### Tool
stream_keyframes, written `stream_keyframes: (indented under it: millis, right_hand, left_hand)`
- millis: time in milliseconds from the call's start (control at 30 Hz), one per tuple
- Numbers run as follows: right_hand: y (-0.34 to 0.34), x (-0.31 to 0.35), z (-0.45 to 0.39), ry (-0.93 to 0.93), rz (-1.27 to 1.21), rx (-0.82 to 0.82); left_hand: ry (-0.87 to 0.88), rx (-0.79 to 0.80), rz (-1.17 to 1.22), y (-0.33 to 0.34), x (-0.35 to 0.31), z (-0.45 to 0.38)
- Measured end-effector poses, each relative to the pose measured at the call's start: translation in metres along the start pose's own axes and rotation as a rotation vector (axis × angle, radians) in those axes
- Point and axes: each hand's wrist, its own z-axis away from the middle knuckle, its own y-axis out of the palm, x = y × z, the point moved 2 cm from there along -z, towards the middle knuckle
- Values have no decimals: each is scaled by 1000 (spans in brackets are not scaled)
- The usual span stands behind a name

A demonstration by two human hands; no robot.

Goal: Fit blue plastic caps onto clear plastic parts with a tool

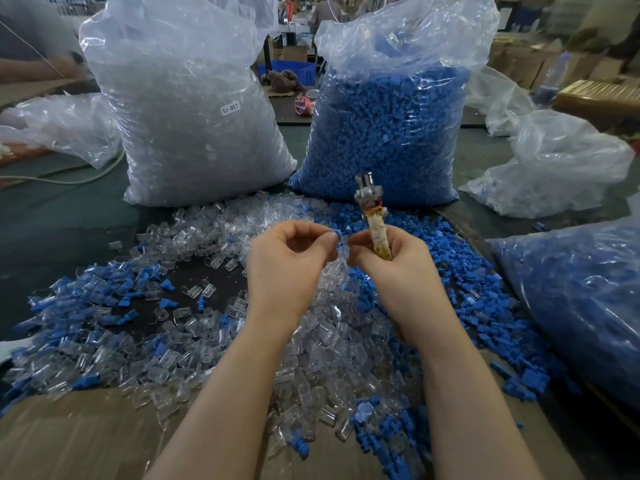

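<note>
Left hand pinches a blue cap at its fingertips, touching a clear part held up between both hands. Right hand grips the tool upright, metal head far side. Both over loose pile, near the two bags.

Two hands, one tool, two full upright bags

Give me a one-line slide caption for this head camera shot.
Left hand pinches a small blue plastic cap while right hand grips a tape-wrapped metal-headed tool above loose clear plastic parts.
</note>
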Motion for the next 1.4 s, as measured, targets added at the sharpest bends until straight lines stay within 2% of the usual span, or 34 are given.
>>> stream_keyframes:
  millis: [167,333,700,1000,1267,1400]
  right_hand:
    - [-8,-5,2,13,180,202]
    - [-6,-6,3,4,262,309]
    - [-2,-6,3,-28,320,352]
    - [-3,-7,3,-53,392,313]
    - [2,-9,4,-51,399,283]
    - [1,-8,3,-59,440,285]
  left_hand:
    - [-88,9,233,-7,0,-4]
    - [-64,14,267,-10,0,-7]
    - [-42,57,260,-11,-3,-6]
    - [-24,78,279,-11,-4,-5]
    - [-38,49,247,-10,0,-6]
    - [-102,60,246,-11,3,-8]
